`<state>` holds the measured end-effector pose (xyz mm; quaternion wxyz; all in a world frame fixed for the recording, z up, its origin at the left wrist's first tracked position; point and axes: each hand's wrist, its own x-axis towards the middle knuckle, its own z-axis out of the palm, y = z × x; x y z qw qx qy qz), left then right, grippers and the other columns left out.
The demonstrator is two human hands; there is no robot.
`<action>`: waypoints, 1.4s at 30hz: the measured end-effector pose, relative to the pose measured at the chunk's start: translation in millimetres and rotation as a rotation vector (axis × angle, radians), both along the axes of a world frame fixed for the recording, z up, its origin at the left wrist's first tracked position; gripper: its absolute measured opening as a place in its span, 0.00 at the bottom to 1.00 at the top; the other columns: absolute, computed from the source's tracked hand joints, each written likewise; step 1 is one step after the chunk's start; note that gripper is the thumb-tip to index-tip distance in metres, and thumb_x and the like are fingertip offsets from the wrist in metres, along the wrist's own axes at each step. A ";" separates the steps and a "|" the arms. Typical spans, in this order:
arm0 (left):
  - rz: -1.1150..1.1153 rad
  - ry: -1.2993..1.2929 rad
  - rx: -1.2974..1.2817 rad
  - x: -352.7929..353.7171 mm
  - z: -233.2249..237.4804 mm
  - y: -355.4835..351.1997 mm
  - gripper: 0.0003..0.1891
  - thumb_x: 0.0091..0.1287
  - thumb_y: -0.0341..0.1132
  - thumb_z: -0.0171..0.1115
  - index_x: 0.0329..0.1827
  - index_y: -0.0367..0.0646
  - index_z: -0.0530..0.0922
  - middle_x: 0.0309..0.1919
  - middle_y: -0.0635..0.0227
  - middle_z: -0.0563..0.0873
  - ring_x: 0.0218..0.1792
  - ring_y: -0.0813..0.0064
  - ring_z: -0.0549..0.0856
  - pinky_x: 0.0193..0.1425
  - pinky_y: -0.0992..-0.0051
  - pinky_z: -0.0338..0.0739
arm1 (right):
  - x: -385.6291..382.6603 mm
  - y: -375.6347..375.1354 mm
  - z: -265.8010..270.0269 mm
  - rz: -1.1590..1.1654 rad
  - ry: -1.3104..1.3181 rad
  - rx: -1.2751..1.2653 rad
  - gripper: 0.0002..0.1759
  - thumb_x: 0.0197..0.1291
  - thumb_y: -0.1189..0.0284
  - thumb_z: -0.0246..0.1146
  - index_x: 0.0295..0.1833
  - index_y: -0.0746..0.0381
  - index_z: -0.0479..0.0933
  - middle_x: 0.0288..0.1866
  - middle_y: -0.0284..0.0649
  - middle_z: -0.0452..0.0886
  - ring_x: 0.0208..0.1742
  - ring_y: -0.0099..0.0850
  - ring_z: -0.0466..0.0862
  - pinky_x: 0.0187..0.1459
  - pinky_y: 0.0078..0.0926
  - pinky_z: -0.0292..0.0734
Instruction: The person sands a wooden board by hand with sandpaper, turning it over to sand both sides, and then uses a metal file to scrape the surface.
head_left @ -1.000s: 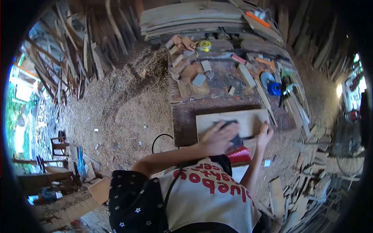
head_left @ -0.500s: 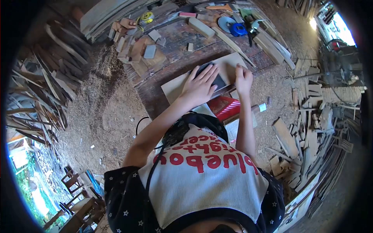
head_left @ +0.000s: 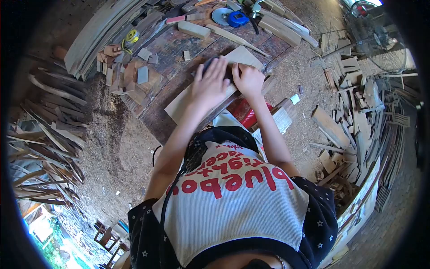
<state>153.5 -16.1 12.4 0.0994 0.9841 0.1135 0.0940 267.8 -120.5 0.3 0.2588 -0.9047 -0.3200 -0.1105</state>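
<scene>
A pale, flat wooden board point(head_left: 243, 57) lies on the worn workbench point(head_left: 156, 117) in front of me. My left hand point(head_left: 209, 85) rests palm down on it, its fingers stretched out over a dark sheet that looks like sandpaper point(head_left: 208, 65). Most of that sheet is hidden beneath the hand. Close beside it, my right hand point(head_left: 248, 80) is closed at the board's near edge, fingers curled over the top. Its thumb side faces my left hand.
Wood offcuts point(head_left: 142, 75), a yellow tape roll point(head_left: 132, 36), a wooden block point(head_left: 194, 30), a tapered stick point(head_left: 237, 39) and a blue tape measure point(head_left: 238, 18) lie on the bench. Something red point(head_left: 246, 112) is below its near edge. Scrap wood point(head_left: 331, 127) lies right, curved pieces point(head_left: 53, 92) left.
My view has shifted, so the bench appears further up and left. The right hand has moved from the board's right end toward my left hand. More of the dark sheet is now covered.
</scene>
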 end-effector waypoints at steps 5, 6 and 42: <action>-0.037 -0.034 -0.032 -56.1 8.9 -14.2 0.30 0.72 0.45 0.43 0.75 0.42 0.55 0.75 0.62 0.58 0.75 0.69 0.56 0.77 0.55 0.41 | 0.7 -6.1 6.4 0.107 0.015 0.073 0.21 0.60 0.56 0.56 0.24 0.59 0.80 0.21 0.47 0.80 0.24 0.45 0.83 0.29 0.42 0.78; -0.004 0.009 -0.046 -79.7 12.9 -11.9 0.30 0.72 0.44 0.43 0.75 0.43 0.54 0.75 0.63 0.58 0.75 0.69 0.56 0.77 0.55 0.41 | 2.3 -7.7 9.6 0.111 0.058 0.067 0.21 0.60 0.56 0.56 0.24 0.59 0.80 0.20 0.47 0.80 0.24 0.46 0.82 0.29 0.42 0.78; 0.144 -0.221 -1.112 -66.9 20.2 4.7 0.18 0.63 0.26 0.50 0.56 0.39 0.76 0.60 0.54 0.77 0.65 0.54 0.72 0.69 0.65 0.63 | -63.4 -31.6 12.7 0.589 0.120 0.166 0.35 0.65 0.52 0.55 0.66 0.69 0.66 0.65 0.56 0.70 0.69 0.48 0.68 0.69 0.39 0.61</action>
